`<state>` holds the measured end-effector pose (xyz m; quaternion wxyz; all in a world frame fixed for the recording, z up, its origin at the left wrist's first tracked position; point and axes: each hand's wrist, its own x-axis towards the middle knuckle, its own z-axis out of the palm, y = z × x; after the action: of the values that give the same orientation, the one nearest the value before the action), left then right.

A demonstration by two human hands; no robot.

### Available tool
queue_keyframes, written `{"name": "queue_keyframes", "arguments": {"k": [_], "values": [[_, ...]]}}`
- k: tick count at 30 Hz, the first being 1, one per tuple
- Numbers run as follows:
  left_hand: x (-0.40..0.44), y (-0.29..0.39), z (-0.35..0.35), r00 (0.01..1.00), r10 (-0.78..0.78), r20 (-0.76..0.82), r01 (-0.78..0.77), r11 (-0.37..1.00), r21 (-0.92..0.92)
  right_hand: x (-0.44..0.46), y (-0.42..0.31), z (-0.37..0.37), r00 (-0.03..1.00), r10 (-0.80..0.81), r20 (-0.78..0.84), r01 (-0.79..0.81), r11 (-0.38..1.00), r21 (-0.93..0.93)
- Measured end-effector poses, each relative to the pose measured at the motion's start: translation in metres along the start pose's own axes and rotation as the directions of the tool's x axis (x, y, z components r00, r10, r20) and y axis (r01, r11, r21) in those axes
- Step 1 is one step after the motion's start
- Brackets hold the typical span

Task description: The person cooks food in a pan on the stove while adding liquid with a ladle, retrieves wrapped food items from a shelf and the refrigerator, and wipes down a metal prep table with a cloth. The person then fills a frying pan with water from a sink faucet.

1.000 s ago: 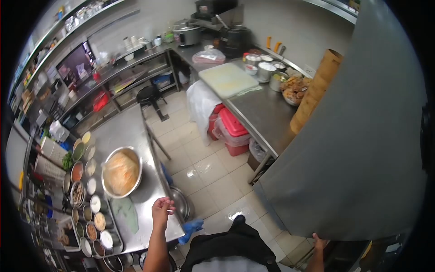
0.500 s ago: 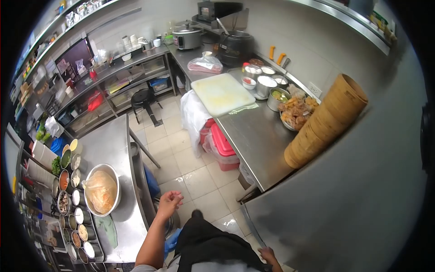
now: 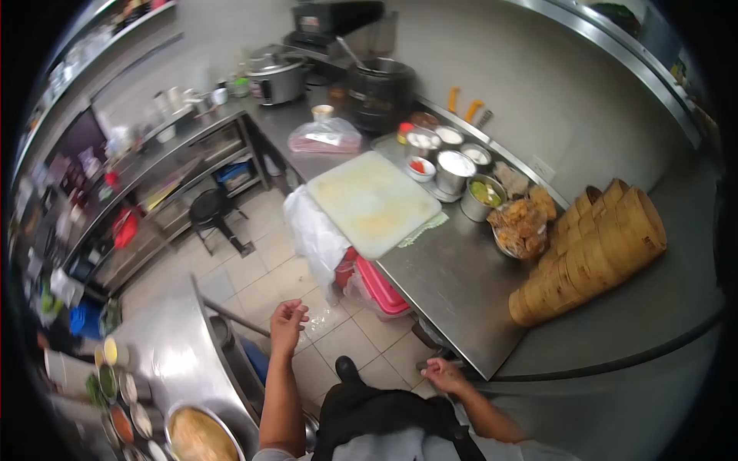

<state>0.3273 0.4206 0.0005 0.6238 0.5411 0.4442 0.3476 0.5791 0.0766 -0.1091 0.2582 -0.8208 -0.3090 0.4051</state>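
My left hand (image 3: 289,316) is raised in the air over the tiled floor, fingers loosely bent with gaps between them and nothing visible in them. Lower and further right, my right hand (image 3: 444,375) hangs near the front corner of the steel counter (image 3: 460,288); its fingers are loosely spread and hold nothing that I can see. On that counter lies a white cutting board (image 3: 373,201). Stacked bamboo steamers (image 3: 592,265) lean at the right, beside a bowl of fried pieces (image 3: 521,229).
Several containers of ingredients, including a metal pot (image 3: 455,170), line the wall. A bagged pink item (image 3: 325,138) and a black soup pot (image 3: 379,96) stand further back. At the left are a steel table (image 3: 165,330) and a large bowl (image 3: 201,438). A black stool (image 3: 215,209) stands on the floor.
My view has shifted forward and turned, so the left table's bowl sits lower. My right hand has come up and forward from the bottom edge. My left hand stays raised and loosely bent.
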Motion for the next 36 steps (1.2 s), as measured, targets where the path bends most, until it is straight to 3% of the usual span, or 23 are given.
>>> {"name": "queue_keyframes", "arguments": {"k": [7,9,13,15,17,18,21,25,27,29,30,31,32,33,34,36], "values": [[0.126,0.018,0.003,0.992,-0.032,0.126,0.015,0.991,0.132,0.037,-0.087,-0.034,0.974,0.041,-0.223,0.015,0.969,0.247],[0.152,0.025,0.012,0.987,-0.07,0.142,0.054,0.992,0.116,0.045,-0.098,-0.041,0.955,0.073,-0.288,-0.028,0.987,0.157],[0.203,0.042,0.041,0.977,-0.026,0.213,-0.011,0.985,0.17,0.067,-0.116,-0.049,0.954,0.116,-0.276,-0.062,0.979,0.196],[0.226,0.049,0.052,0.981,-0.007,0.194,-0.028,0.984,0.178,0.092,-0.115,-0.049,0.955,0.04,-0.295,0.015,0.983,0.182],[0.246,0.056,0.061,0.971,-0.028,0.237,-0.027,0.974,0.226,0.11,-0.13,-0.06,0.935,0.021,-0.353,0.111,0.93,0.35],[0.251,0.059,0.061,0.97,-0.033,0.24,-0.033,0.964,0.265,0.12,-0.132,-0.062,0.92,0.004,-0.391,0.105,0.961,0.257],[0.28,0.078,0.061,0.95,-0.032,0.309,-0.054,0.962,0.268,0.156,-0.144,-0.076,0.897,0.045,-0.439,0.11,0.94,0.322],[0.32,0.097,0.077,0.961,0.01,0.278,-0.083,0.964,0.252,0.179,-0.167,-0.089,0.877,0.017,-0.48,0.154,0.937,0.315],[0.334,0.1,0.091,0.924,0.026,0.381,-0.119,0.968,0.223,0.186,-0.168,-0.078,0.876,0.06,-0.479,0.167,0.894,0.417],[0.358,0.101,0.114,0.845,-0.01,0.535,-0.134,0.964,0.229,0.186,-0.171,-0.069,0.799,-0.002,-0.601,0.218,0.933,0.287],[0.375,0.097,0.129,0.799,-0.022,0.601,-0.14,0.965,0.221,0.187,-0.177,-0.068,0.793,0.042,-0.608,0.209,0.919,0.335],[0.419,0.076,0.138,0.69,-0.038,0.723,-0.131,0.976,0.175,0.185,-0.182,-0.06,0.727,0.048,-0.685,0.276,0.893,0.355],[0.383,0.113,0.156,0.634,0.017,0.773,-0.307,0.923,0.231,0.178,-0.191,-0.055,0.682,0.094,-0.725,0.237,0.909,0.341],[0.391,0.11,0.174,0.591,-0.035,0.806,-0.287,0.925,0.251,0.166,-0.203,-0.048,0.648,0.12,-0.753,0.194,0.929,0.315],[0.401,0.109,0.185,0.473,0.013,0.881,-0.316,0.936,0.156,0.151,-0.22,-0.036,0.58,0.195,-0.791,0.159,0.925,0.345],[0.393,0.128,0.221,0.316,-0.035,0.948,-0.352,0.924,0.151,0.135,-0.249,-0.009,0.457,0.349,-0.818,0.172,0.868,0.466]]}}
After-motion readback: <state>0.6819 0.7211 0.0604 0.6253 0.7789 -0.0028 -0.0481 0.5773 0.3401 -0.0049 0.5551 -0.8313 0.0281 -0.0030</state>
